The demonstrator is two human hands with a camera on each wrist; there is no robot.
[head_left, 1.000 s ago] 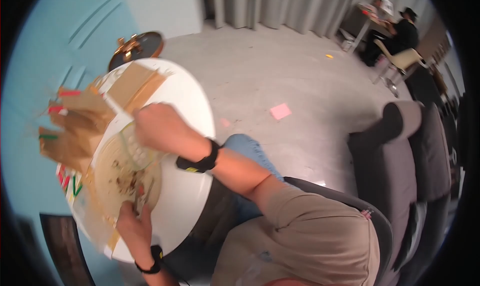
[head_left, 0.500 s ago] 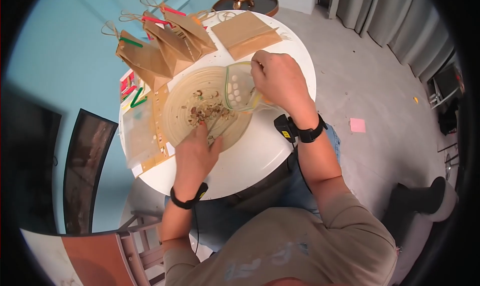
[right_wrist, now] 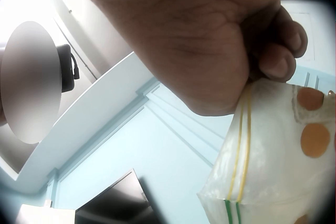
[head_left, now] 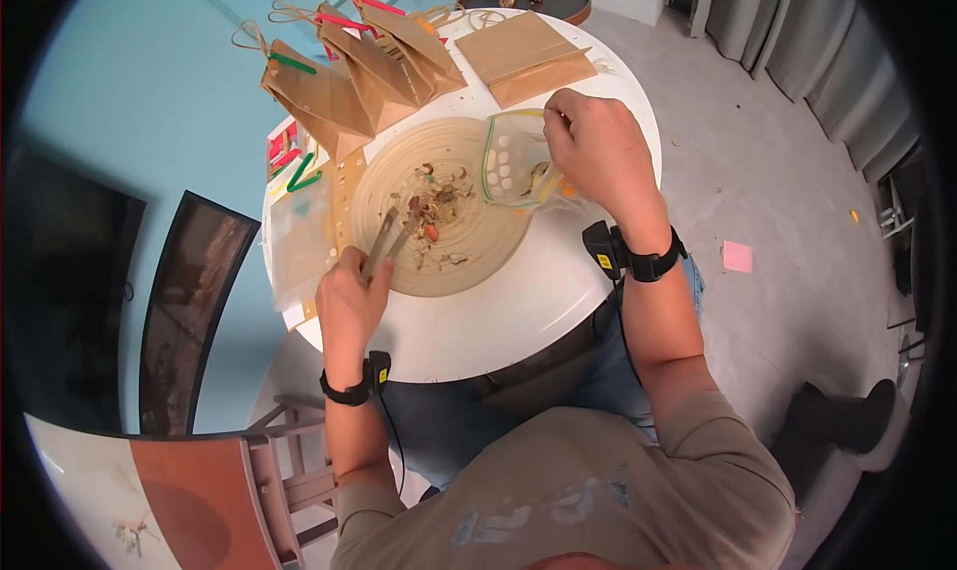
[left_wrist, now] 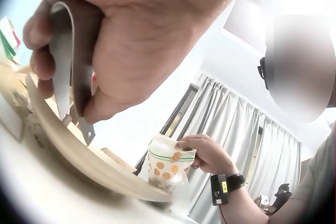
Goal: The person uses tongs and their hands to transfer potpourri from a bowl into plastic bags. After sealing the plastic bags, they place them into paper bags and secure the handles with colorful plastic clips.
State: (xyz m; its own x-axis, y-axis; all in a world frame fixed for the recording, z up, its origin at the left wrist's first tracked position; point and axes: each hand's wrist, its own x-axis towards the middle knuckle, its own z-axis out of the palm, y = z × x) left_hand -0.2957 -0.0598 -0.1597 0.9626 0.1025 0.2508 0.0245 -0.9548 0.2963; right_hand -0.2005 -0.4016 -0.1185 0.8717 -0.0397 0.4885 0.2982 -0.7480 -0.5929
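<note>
A round beige woven-looking tray (head_left: 384, 186) holds a scatter of dried pieces, with one reddish piece (head_left: 431, 233) among them. The left hand (head_left: 351, 301) grips metal tongs (head_left: 382, 241), their tips over the pieces at the tray's left. In the left wrist view the tongs (left_wrist: 83, 50) sit between thumb and fingers, arms apart. By its top edge, the right hand (head_left: 606, 153) pinches a clear zip bag with dots (head_left: 503, 166), which hangs at the tray's right side. The right wrist view shows the bag (right_wrist: 273, 145) below curled fingers (right_wrist: 277, 62).
Behind the tray stand several brown paper bags (head_left: 317, 107) with red and green clips. Another paper bag (head_left: 523, 57) lies at the back right of the white table (head_left: 498, 336). Plastic sheets (head_left: 302, 241) lie left of the tray. A chair (head_left: 289, 470) stands at lower left.
The left hand and tongs have moved left across the tray from its near middle. The right hand keeps hold of the zip bag. The head view has swung round and then shifted slightly.
</note>
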